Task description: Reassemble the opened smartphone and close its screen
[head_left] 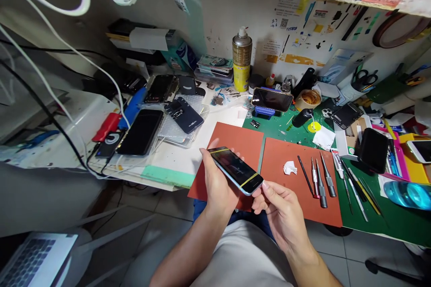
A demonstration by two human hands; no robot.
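Phone [235, 167]: was held above the left mat [232, 136], its long axis slanting nearer from the mat's left edge to its right.
Left hand [217, 184]: lay over the mat's near part, fingers clasping the phone.
Right hand [281, 206]: sat right of the mat, fingers at the phone's near end; whether they pinched it, I could not tell.

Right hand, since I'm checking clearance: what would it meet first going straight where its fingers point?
The phone in the left hand; the right hand seems at its near end, though contact is unclear.
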